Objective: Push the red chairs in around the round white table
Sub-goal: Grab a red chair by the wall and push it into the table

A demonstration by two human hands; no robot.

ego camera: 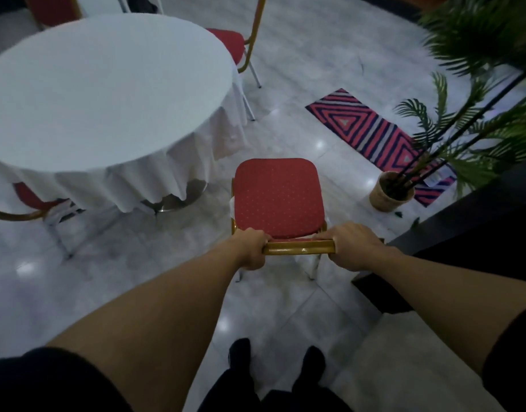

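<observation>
Head view, the grab: both hands are wrapping the gold top rail (299, 250) of the red chair (278, 197). The left hand (253, 248) is clamping the rail's left end, the right hand (352, 248) the right end, fingers curled shut around it on both sides.

Head view, where the chair is: it's sitting on the shiny tile floor (137, 263), just off the draped edge of the round white table (104, 93), to the table's lower right in the shot. Not tucked in yet, and the whole seat is showing clear of the tablecloth.

Head view, which way it's pointing: the seat front is facing away from the person, up the frame, so it's aiming past the table's right side and not at the centre. The rail is running left to right, which puts the chair's front-to-back line pretty much straight up the shot.

Head view, other chairs: one at the far right edge (229, 43) and one at the near left (33, 200) are looking tucked under the cloth. Another at the top left is too cut off to judge.

Step in hand, my guess: this is the chair getting handled now.

Next move, my guess: it's needing a swing to the left so the seat front faces the table, then a straight push under the cloth.

Watch out for: the potted palm (391, 190) standing near the chair's right side.
</observation>
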